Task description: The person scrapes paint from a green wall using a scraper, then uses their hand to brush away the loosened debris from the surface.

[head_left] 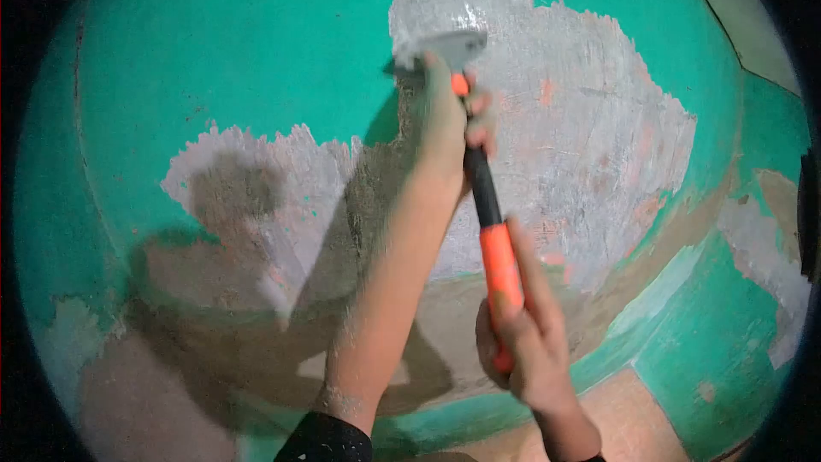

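Observation:
Both of my hands hold one long-handled scraper (484, 188), its handle black and orange. My left hand (445, 120) is wrapped round the upper part of the handle, just below the blade, with the thumb laid up toward the head. Lower down, my right hand (530, 342) grips the orange end. The wide grey blade (453, 44) is against the wall at the upper left of a bared grey patch (581, 128); motion blurs it slightly. Green paint (256, 43) borders the patch with a ragged edge.
A brownish band (462, 316) runs along the wall's lower part. More bare spots show on the green wall at right (761, 239). My shadow (231, 197) falls on the wall at left. A pale tan surface (633, 411) lies at the bottom right.

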`<action>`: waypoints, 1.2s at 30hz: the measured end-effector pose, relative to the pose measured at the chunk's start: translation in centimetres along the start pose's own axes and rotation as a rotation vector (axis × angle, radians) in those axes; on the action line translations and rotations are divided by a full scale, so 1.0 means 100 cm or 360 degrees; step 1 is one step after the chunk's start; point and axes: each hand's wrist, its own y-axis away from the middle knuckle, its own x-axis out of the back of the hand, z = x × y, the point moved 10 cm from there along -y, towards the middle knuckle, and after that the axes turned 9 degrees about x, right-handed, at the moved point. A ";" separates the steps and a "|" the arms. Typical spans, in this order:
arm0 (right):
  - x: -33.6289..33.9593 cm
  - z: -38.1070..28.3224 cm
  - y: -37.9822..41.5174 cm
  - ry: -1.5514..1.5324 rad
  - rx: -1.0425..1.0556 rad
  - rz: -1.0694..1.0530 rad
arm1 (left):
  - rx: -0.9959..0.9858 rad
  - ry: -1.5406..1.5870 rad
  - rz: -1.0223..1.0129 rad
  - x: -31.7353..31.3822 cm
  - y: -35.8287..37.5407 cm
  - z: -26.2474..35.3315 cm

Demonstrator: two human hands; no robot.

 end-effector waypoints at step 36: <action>-0.007 0.044 0.085 0.0356 0.0089 0.0094 | 0.0239 0.0382 -0.0156 0.055 0.061 -0.069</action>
